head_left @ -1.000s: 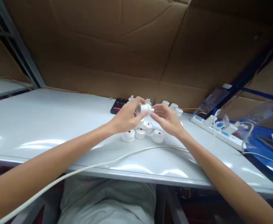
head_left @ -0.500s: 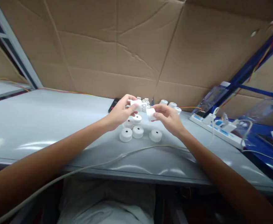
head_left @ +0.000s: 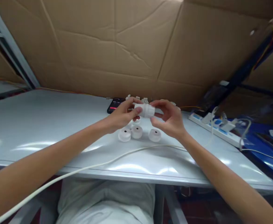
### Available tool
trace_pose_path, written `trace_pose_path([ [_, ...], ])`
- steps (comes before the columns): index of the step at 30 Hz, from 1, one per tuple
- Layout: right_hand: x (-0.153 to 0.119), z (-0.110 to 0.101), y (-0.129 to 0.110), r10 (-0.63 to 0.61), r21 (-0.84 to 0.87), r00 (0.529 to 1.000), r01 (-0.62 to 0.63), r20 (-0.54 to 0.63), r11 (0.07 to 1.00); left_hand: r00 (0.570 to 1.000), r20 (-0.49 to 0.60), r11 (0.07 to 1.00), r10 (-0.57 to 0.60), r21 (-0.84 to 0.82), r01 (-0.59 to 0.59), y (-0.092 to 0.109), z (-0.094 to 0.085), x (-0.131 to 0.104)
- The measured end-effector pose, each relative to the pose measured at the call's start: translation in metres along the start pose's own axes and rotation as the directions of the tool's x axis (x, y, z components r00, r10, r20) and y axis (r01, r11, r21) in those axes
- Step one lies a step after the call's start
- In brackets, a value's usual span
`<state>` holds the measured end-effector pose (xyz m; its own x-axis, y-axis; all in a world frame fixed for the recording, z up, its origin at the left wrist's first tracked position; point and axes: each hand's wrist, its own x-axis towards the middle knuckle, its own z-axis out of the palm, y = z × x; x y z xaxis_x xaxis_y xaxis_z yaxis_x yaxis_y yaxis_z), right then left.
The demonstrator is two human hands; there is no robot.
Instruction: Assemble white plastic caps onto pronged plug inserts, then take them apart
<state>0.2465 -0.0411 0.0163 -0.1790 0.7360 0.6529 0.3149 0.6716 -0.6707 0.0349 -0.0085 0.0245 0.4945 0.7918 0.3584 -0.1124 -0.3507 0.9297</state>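
The left hand (head_left: 124, 115) holds a white cylinder (head_left: 145, 110) between its thumb and its fingers, and this cylinder is in the air above the surface (head_left: 50, 121), about in the middle of the view. The right hand (head_left: 171, 119) is curved around the right end of the cylinder, with the thumb lower and the index finger higher; because of the blur, I cannot tell whether it grips firmly. Below the hands, white round caps (head_left: 154, 135) stand on the surface, each with a dark spot on top; one is a little apart to the right. Behind the left hand lies a phone (head_left: 114, 105) with digits on its screen, and near it are small white pieces (head_left: 145, 100), partly hidden. A pale cable (head_left: 117, 160) crosses the surface in front. To the right is a power strip (head_left: 217, 130) with plugs.
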Motion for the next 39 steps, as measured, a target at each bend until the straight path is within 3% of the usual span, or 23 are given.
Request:
trace_pose_path([
  [6, -0.003, -0.004, -0.001, -0.071, -0.064, 0.997, 0.072, 0.015, 0.995, 1.000, -0.006, 1.000, -0.021, 0.007, 0.021, 0.005, 0.000, 0.001],
  [12, -0.004, -0.004, -0.002, -0.169, -0.146, 0.984, 0.175, 0.055, 0.974, 0.985, 0.005, 0.983, -0.171, -0.062, 0.171, 0.004, 0.000, 0.003],
  [17, -0.005, -0.002, 0.000, -0.068, -0.095, 0.998, 0.067, -0.011, 0.993, 0.990, 0.023, 0.966, -0.139, -0.216, 0.140, 0.002, 0.001, 0.003],
  [21, -0.005, -0.001, -0.004, -0.075, -0.085, 0.997, 0.073, -0.017, 0.994, 0.988, 0.056, 0.960, -0.145, -0.232, 0.154, 0.001, -0.002, 0.003],
  [23, -0.003, -0.002, -0.007, -0.023, -0.044, 1.000, 0.022, -0.016, 0.999, 0.993, 0.050, 0.977, -0.104, -0.183, 0.111, 0.000, -0.003, 0.003],
  [29, 0.004, -0.006, -0.007, 0.160, 0.069, 0.987, -0.158, -0.028, 0.985, 0.987, 0.030, 0.987, 0.159, 0.013, -0.159, -0.002, -0.005, 0.001],
  [34, 0.004, -0.006, -0.011, 0.141, 0.101, 0.989, -0.136, -0.052, 0.986, 0.987, 0.044, 0.987, 0.152, 0.051, -0.154, -0.004, -0.006, 0.002],
  [36, 0.004, -0.006, -0.013, 0.231, 0.137, 0.973, -0.227, -0.014, 0.964, 0.967, 0.069, 0.961, 0.245, 0.113, -0.252, -0.004, -0.005, 0.001],
  [39, 0.005, -0.006, -0.010, 0.366, 0.191, 0.928, -0.372, 0.070, 0.908, 0.873, 0.135, 0.801, 0.469, 0.351, -0.485, -0.003, -0.002, -0.002],
])
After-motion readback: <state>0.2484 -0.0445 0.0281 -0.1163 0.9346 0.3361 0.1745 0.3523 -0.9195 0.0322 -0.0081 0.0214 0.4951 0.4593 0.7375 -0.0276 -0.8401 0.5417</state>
